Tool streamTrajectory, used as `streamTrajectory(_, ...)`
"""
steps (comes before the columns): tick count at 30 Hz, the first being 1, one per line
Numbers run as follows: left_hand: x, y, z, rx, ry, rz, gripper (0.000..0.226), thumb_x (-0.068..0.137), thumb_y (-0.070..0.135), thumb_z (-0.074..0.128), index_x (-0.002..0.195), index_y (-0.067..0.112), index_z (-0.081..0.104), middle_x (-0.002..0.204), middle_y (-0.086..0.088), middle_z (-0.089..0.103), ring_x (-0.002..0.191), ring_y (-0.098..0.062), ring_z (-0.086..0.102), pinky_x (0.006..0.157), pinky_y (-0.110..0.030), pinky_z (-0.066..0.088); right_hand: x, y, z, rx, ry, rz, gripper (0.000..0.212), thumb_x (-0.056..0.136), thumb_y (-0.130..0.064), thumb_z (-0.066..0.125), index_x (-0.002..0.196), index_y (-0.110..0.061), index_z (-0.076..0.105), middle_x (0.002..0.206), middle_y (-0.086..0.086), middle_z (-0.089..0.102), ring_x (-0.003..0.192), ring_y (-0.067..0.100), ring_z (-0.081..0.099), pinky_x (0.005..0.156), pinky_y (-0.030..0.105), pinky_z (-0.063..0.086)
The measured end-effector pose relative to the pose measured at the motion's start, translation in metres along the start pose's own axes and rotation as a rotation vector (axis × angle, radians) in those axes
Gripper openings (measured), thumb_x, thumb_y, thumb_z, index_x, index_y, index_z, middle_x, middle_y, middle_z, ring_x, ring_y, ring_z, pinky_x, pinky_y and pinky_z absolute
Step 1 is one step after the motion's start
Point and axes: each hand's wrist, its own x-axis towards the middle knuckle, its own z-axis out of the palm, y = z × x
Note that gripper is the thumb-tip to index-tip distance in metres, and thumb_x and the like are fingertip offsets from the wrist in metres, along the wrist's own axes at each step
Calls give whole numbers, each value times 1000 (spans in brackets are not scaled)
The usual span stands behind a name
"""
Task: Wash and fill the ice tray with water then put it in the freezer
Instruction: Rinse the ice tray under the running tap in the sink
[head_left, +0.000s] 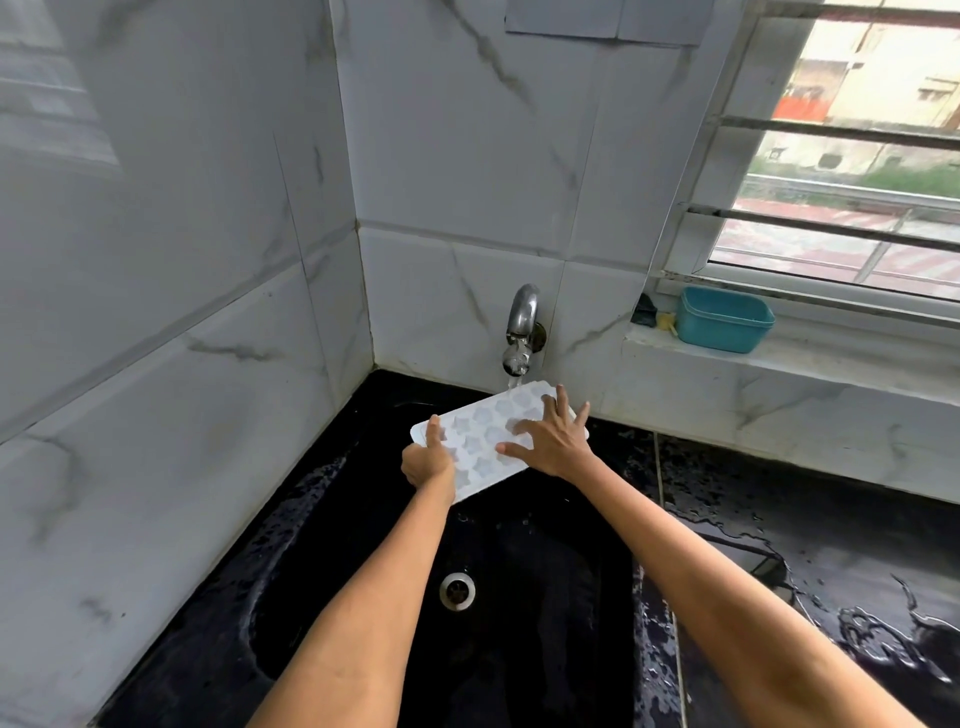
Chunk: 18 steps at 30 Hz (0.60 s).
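Note:
A white ice tray (480, 447) with star-shaped cells is held above the black sink (519, 597), just under the metal tap (521, 327). Water runs from the tap onto the tray's far end. My left hand (428, 460) grips the tray's near-left end, thumb on top. My right hand (550, 436) lies on the tray's top face with its fingers spread and straight over the cells.
The sink drain (457, 591) is below my arms. A wet black countertop (831, 571) extends to the right. A teal plastic tub (724, 319) stands on the window ledge, next to small dark and yellow items. Marble-tiled walls close the left and back sides.

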Motion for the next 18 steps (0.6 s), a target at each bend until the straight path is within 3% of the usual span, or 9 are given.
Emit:
streamTrajectory(3,-2,-2,3,-30,2,-37,52,86,47,61,100,-3,69,104,-16,70,98,-33,66,82,-37,51,-1,2,2,43,-29,1,67,80,-71,43,135,-33,41,153,19,8,142,36,-18,108,67,-3)
streamTrajectory(7,-2,-4,5,-8,-4,-22,51,86,48,61,98,-1,70,105,-15,70,98,-34,66,85,-38,52,0,9,1,14,-18,13,63,80,-73,39,128,-34,50,154,17,12,143,35,-15,109,67,-2)
streamTrajectory(12,-3,-7,5,-53,-2,-43,48,86,45,62,99,-1,70,105,-16,70,98,-33,66,79,-33,49,-3,7,4,84,-52,-8,63,80,-69,45,134,-35,44,153,18,10,143,36,-16,108,66,-3)
streamTrajectory(15,-1,-8,0,-20,-2,1,45,87,43,61,98,1,73,104,-18,70,99,-35,66,83,-35,50,-3,10,2,58,82,-35,54,85,-62,46,126,-28,56,152,14,19,145,32,-6,111,62,2)
streamTrajectory(18,-1,-9,-2,-26,4,-14,47,86,44,62,97,0,72,104,-19,70,99,-35,66,85,-37,51,-5,3,2,85,179,-93,45,90,-51,48,126,-25,55,149,11,25,145,31,1,114,55,11)
